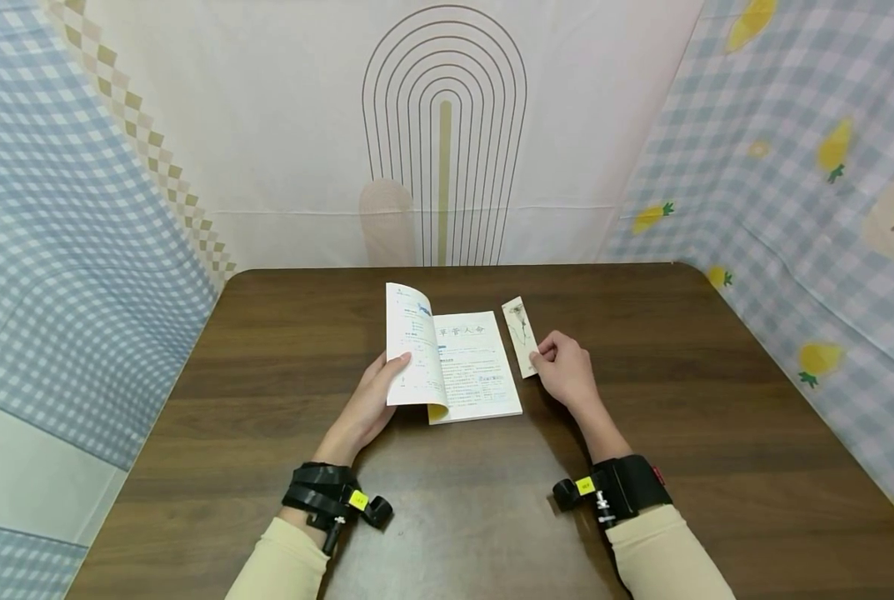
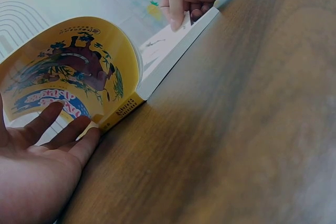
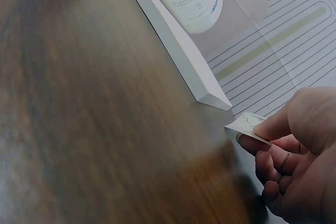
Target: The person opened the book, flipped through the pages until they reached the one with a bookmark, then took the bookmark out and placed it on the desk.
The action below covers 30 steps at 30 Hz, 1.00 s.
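An open paperback book (image 1: pixel 480 367) with printed Chinese text lies on the table, its left-hand pages raised and curving over. My left hand (image 1: pixel 368 403) holds those pages and the cover, thumb on the page side and fingers behind. In the left wrist view the yellow illustrated cover (image 2: pixel 79 59) faces that hand. Just right of the book, my right hand (image 1: pixel 568 372) pinches the lower end of a pale bookmark (image 1: pixel 518 327) printed with a thin plant drawing. The right wrist view shows the bookmark (image 3: pixel 245 123) between thumb and forefinger, apart from the book's corner.
The brown wooden table (image 1: pixel 229 433) has rounded far corners. Behind it hangs a white cloth (image 1: pixel 289 125) with an arch pattern. Blue checked cloths hang at both sides. Each wrist wears a black strap with a small camera.
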### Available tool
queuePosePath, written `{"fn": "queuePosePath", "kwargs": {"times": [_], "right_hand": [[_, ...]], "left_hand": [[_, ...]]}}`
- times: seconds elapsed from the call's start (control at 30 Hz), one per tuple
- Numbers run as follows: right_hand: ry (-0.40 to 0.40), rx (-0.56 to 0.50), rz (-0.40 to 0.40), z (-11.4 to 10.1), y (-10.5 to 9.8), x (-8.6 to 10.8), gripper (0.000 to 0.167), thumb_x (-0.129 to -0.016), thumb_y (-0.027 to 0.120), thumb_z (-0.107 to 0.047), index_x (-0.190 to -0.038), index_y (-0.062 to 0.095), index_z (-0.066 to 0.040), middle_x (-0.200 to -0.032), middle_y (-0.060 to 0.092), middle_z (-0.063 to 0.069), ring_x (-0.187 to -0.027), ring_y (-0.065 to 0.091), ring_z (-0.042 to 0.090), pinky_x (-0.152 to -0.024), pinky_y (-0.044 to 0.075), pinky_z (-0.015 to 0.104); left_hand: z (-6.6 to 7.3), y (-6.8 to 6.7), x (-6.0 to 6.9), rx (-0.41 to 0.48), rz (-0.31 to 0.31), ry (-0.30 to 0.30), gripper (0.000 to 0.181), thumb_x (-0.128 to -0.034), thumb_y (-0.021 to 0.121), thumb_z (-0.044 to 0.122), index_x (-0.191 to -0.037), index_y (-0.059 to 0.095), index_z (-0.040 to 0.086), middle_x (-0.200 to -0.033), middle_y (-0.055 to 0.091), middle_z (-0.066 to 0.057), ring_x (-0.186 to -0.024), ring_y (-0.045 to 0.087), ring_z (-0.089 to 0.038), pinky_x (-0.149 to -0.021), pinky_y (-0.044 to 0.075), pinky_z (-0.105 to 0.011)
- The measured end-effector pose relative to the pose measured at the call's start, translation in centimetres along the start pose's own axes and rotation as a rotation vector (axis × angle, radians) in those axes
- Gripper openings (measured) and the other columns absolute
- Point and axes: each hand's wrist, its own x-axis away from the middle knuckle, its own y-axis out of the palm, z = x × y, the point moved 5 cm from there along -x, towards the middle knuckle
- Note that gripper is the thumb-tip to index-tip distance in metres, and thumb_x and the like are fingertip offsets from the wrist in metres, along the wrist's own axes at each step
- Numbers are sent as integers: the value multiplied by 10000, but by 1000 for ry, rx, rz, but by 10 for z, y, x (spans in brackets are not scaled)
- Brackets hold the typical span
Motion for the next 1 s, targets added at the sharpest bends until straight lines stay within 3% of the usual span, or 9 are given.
{"fn": "queuePosePath", "kwargs": {"times": [0.57,1.0], "right_hand": [[-2,25,-4,0,0,0,124,-1002,673,-136,-937,636,-37,-789,609,71,-709,565,259,-678,440,376],[-29,103,19,2,-2,0,174,-994,700,-158,-877,625,-54,-760,584,71,-702,552,273,-664,432,385]], "left_hand": [[1,1,0,-6,0,-5,503,-1146,459,332,-1604,401,133,-1432,611,-157,-1137,682,-155,-919,542,-293],[1,1,0,0,13,-9,497,-1144,464,324,-1599,406,134,-1404,628,-136,-1124,686,-149,-913,543,-287]]}}
